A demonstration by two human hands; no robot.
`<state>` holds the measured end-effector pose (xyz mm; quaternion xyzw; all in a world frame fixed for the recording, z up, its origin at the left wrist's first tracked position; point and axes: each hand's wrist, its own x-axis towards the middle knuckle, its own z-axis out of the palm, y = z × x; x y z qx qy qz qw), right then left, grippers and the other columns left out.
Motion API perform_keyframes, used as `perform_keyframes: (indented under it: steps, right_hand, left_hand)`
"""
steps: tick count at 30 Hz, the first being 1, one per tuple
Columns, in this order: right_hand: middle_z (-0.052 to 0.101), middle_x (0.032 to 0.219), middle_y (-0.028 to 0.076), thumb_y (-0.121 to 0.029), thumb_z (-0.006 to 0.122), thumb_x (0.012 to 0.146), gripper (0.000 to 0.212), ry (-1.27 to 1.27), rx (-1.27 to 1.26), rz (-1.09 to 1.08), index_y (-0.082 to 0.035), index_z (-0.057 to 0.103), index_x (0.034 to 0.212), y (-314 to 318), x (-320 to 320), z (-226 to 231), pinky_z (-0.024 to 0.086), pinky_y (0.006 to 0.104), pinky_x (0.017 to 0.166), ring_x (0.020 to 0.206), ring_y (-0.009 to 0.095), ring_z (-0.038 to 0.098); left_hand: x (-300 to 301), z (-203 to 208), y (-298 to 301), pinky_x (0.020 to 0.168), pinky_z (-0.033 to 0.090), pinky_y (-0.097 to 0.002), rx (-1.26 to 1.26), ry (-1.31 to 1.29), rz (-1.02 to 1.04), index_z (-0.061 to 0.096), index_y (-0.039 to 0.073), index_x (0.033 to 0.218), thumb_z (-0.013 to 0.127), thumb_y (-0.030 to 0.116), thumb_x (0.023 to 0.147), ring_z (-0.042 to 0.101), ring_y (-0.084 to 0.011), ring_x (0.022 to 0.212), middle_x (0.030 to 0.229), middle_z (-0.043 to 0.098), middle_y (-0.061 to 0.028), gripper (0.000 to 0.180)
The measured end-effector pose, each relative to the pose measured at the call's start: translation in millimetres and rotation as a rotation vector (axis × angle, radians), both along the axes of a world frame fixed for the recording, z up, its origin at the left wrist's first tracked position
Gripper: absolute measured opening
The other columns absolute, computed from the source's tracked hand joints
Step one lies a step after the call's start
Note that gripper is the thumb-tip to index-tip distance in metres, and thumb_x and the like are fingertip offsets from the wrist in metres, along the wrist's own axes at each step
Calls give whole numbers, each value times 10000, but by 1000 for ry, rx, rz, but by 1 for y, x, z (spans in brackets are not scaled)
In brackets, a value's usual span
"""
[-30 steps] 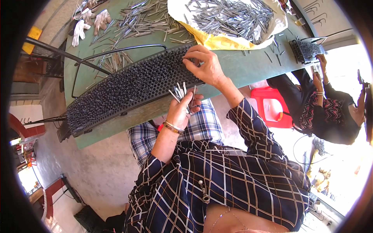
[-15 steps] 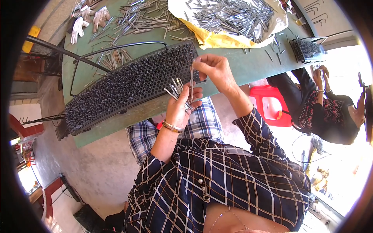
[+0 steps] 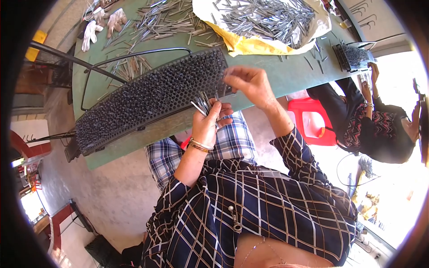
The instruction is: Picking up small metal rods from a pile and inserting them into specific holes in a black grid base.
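My left hand point(image 3: 206, 123) is closed around a fanned bundle of thin metal rods point(image 3: 202, 102), their tips pointing up toward the rack. Just behind it lies a long, curved black rack point(image 3: 147, 96), full of small round holes. Rods stand packed in most of the rack, while rows of bare holes show at its right end and along the near edge. My right hand point(image 3: 252, 85) is at the rack's right end with thumb and fingers pinched together. Its fingertips are slightly blurred, and what they hold, if anything, cannot be made out.
Loose rods point(image 3: 165, 22) are strewn over the green table point(image 3: 272, 76). A white and yellow sack point(image 3: 241, 44) bears a heap more. White gloves point(image 3: 91, 33) lie far left. At right, another person point(image 3: 380, 129) works at a smaller rack point(image 3: 355, 58), near a red stool point(image 3: 313, 120).
The upright rod pinched in my right hand no longer shows there. That hand has shifted slightly right. The other person has raised one hand to the smaller rack.
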<state>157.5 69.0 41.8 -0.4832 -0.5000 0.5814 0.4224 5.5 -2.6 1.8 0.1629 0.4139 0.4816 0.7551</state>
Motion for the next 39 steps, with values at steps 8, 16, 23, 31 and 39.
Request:
perform_keyframes:
  steps: [8, 16, 23, 31, 39]
  right_hand:
    - [667, 830, 51, -93, 673, 782, 246, -425, 524, -127, -51, 652, 1024, 35, -8, -17, 459, 243, 543, 564, 86, 543]
    - [616, 816, 74, -95, 666, 775, 179, -568, 885, -42, -71, 672, 952, 34, -11, -32, 493, 334, 624, 677, 230, 603]
    - [610, 889, 77, -108, 670, 780, 145, -666, 812, -100, -64, 684, 917, 29, -9, -30, 497, 328, 621, 703, 239, 615]
    - [615, 877, 90, -127, 656, 784, 126, -724, 731, -91, -64, 685, 889, 30, -13, -23, 503, 371, 644, 734, 294, 623]
    - [616, 868, 87, -124, 636, 798, 123, -724, 789, -52, -63, 683, 895, 26, -16, -23, 496, 383, 652, 746, 298, 613]
  left_hand:
    - [5, -7, -2, 710, 559, -341, -61, -98, -103, 526, 16, 1083, 568, 152, 904, 639, -226, 889, 996, 629, -148, 228]
    - [2, -8, 0, 751, 553, -347, -66, -129, -83, 525, 16, 1095, 559, 130, 905, 635, -229, 922, 1022, 626, -156, 225]
    - [2, -4, 2, 743, 556, -322, -58, -133, -37, 534, 28, 1088, 551, 123, 912, 640, -217, 909, 1006, 633, -148, 200]
    - [-1, 0, -1, 720, 557, -295, -51, -86, -16, 537, 43, 1097, 575, 137, 902, 647, -188, 872, 999, 641, -125, 219]
    - [-5, -3, -3, 678, 550, -267, -55, -74, -42, 535, 60, 1095, 577, 157, 904, 649, -158, 844, 971, 653, -107, 218]
